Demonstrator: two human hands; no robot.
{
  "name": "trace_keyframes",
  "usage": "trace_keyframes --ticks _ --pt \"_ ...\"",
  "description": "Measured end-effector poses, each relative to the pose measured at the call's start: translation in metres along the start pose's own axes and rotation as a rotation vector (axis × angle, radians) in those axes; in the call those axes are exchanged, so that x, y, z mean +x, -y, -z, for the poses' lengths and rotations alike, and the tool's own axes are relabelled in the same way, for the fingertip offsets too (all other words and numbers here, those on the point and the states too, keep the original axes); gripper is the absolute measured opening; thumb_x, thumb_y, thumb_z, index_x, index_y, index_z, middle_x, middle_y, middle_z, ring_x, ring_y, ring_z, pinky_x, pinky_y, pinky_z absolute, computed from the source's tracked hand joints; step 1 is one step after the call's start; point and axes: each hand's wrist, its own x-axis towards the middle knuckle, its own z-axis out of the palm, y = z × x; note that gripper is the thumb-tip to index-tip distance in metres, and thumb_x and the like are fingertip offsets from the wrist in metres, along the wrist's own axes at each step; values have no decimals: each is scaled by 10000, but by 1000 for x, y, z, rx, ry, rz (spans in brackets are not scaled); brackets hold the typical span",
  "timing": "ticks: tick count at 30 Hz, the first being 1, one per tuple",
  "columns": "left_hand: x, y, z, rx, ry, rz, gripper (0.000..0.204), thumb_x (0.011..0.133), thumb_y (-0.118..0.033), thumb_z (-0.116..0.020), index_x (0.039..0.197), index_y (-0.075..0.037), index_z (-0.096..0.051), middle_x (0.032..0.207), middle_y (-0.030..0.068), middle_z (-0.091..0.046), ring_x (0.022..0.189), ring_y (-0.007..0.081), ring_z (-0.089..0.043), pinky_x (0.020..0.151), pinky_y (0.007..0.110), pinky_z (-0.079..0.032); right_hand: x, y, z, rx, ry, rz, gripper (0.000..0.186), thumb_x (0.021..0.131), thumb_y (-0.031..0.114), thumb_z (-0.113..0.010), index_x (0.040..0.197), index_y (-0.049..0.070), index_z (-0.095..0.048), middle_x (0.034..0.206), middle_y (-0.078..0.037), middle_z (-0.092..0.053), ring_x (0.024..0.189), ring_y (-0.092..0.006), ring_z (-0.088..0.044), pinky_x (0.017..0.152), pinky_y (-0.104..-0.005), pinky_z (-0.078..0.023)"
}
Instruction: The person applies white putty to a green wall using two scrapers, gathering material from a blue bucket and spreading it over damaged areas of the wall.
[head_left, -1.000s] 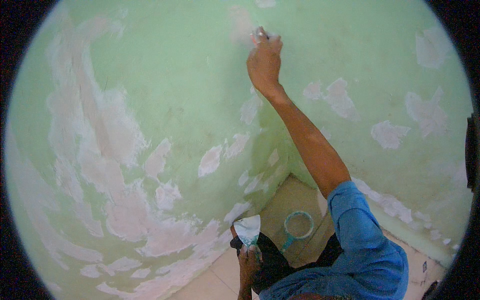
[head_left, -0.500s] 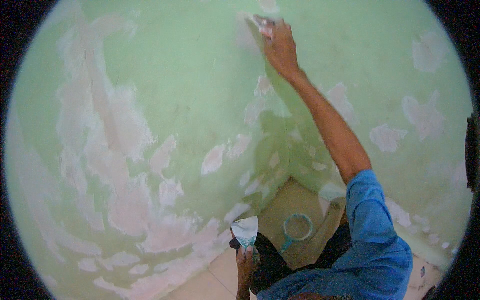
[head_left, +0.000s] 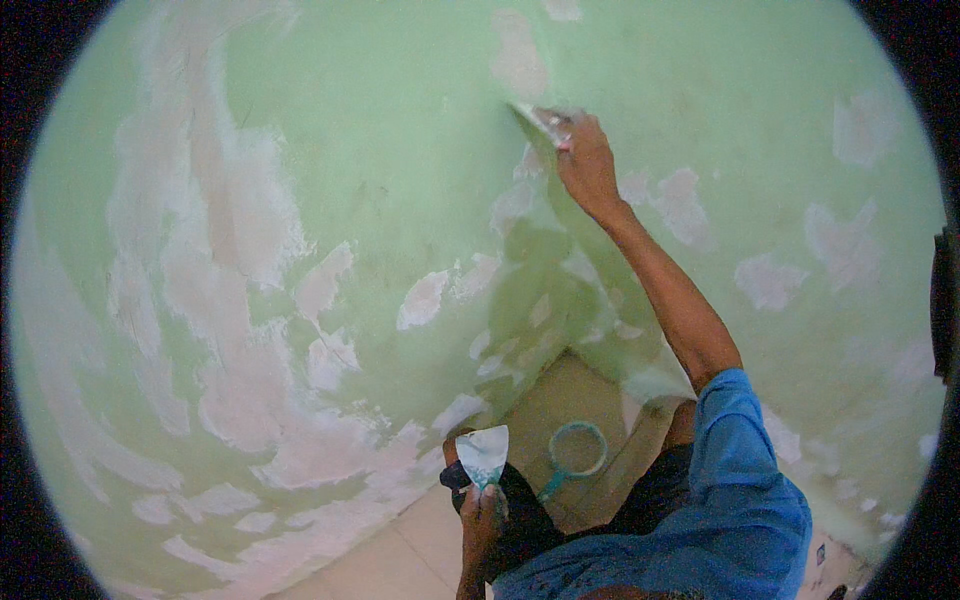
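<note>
My right hand (head_left: 590, 172) is stretched out to the green wall (head_left: 380, 150) near the corner. Its fingers are closed around a putty knife (head_left: 542, 124), whose blade lies at or against the wall just below a pale filler patch (head_left: 520, 55). Low down by my left knee, my left hand (head_left: 482, 508) grips a second putty knife (head_left: 484, 452) by its handle. That one has a wide blade pointing away from me, with whitish filler and teal smears on it.
Two walls meet in a corner (head_left: 568, 348) in front of me, both dotted with pale filler patches (head_left: 240, 400). Between my bent legs, a teal ring-shaped thing with a handle (head_left: 553, 485) lies on the tiled floor (head_left: 390, 560). A dark object (head_left: 940, 305) shows at the far right.
My right hand has come down along the wall with its putty knife, and the pale patch now shows above it. My left hand still holds its putty knife low, and the view has shifted slightly.
</note>
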Motion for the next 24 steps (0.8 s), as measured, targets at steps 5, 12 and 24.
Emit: trace_keyframes --ticks 5,12,24 --pt "1 39 5 397 -106 -408 202 921 -207 -462 842 -25 -496 697 69 -519 609 151 -514 534 306 -420 67 -6 -6 -48 -195 -140 379 783 113 -522 1150 22 -533 993 -171 -515 944 -342 -501 808 -445 -431" --pt "23 97 31 907 -315 -904 245 918 -259 -462 886 -23 -518 743 81 -529 638 157 -514 554 307 -426 32 47 -12 112 -20 -78 383 766 172 -549 1078 -50 -537 995 -231 -550 947 -369 -532 817 -452 -440" --pt "7 46 -1 186 -144 -105 255 914 -265 -460 860 -20 -500 688 60 -509 580 155 -493 530 294 -410 56 23 -31 -100 -147 -152 396 773 189 -559 1111 -17 -553 990 -227 -563 952 -385 -532 836 -468 -445"
